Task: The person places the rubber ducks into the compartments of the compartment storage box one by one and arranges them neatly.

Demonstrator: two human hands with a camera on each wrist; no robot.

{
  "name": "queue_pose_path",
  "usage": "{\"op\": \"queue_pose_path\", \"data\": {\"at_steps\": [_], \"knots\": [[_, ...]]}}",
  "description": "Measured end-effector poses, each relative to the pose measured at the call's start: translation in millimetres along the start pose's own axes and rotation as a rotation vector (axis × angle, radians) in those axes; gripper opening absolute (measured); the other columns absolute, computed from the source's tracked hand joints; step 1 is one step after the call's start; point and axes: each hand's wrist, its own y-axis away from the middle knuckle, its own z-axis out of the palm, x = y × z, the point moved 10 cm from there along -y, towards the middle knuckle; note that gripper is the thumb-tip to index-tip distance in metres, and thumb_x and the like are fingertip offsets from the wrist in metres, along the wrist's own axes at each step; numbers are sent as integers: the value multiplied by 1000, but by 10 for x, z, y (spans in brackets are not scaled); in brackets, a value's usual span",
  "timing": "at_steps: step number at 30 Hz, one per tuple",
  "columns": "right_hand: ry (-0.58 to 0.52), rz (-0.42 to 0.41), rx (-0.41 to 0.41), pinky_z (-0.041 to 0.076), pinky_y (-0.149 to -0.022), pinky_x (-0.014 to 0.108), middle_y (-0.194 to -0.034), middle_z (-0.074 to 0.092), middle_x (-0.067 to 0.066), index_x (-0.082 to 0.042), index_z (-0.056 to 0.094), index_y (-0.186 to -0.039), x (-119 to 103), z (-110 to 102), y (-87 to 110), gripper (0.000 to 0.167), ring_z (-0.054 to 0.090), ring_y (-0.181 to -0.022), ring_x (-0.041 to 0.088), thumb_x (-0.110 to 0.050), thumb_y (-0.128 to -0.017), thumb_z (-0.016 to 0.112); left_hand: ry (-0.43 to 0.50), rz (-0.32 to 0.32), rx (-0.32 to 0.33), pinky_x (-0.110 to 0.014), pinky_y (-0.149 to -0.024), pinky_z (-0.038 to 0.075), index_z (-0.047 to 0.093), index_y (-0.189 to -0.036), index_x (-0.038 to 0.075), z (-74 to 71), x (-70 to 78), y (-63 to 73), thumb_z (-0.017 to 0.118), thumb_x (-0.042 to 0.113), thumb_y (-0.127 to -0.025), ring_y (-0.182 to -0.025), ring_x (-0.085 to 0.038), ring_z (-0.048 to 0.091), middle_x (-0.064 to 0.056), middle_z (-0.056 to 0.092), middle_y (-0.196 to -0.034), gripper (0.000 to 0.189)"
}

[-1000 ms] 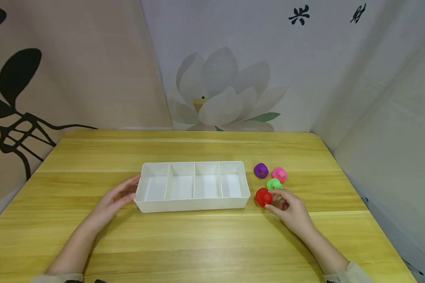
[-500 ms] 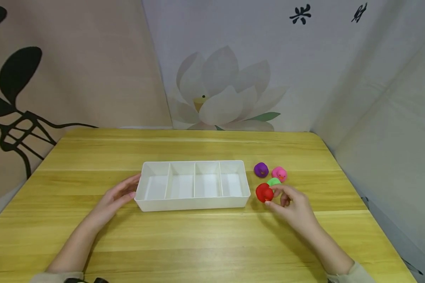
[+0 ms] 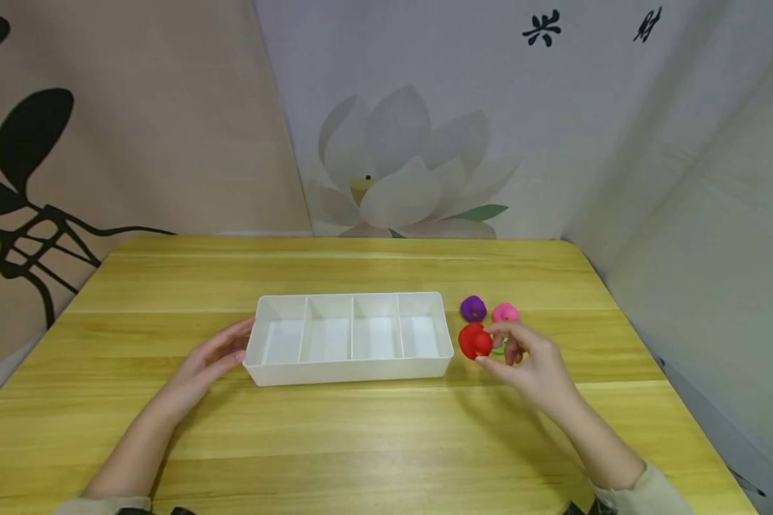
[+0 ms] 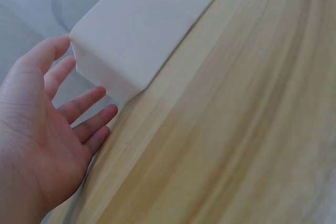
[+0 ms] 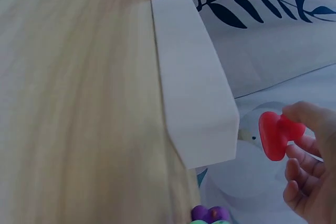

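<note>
Between its thumb and fingers my right hand (image 3: 533, 366) pinches a red rubber duck (image 3: 472, 342); the right wrist view shows this duck (image 5: 274, 136) raised off the table. My left hand (image 3: 200, 366) is at the left end of a white box (image 3: 348, 373) with several compartments, all bare inside. In the left wrist view this hand (image 4: 50, 129) has its fingers spread, thumb and fingertips at the end wall of the box (image 4: 107, 72). A purple duck (image 3: 473, 309) and a pink duck (image 3: 505, 312) sit behind the red one. A green duck (image 3: 499, 347) is mostly hidden by the right fingers.
Everything stands on a wooden table (image 3: 335, 450). A curtain (image 3: 425, 43) printed with a flower hangs along the table's back edge, and another pale cloth (image 3: 715, 236) hangs at the right.
My right hand has lifted the red duck off the table and carried it slightly back and left, beside the box's right end. The left hand and the box stay in place.
</note>
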Motion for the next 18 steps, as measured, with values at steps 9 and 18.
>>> {"op": "queue_pose_path", "data": {"at_steps": [9, 18], "knots": [[-21, -25, -13, 40, -52, 24, -66, 51, -2, -16, 68, -100, -171, -3, -116, 37, 48, -60, 15, -8, -68, 87, 7, -1, 0, -19, -89, 42, 35, -148, 7, 2, -18, -4, 47, 7, -101, -120, -7, 46, -24, 43, -139, 49], [-43, -56, -42, 41, -55, 29, -72, 55, -7, -17, 68, -100, -350, 74, -244, 37, 49, -63, 15, -11, -69, 87, 18, -2, -10, -19, -89, 42, 34, -149, 8, 9, -18, 0, 46, 7, -101, -121, -7, 45, -23, 42, -141, 50]]}}
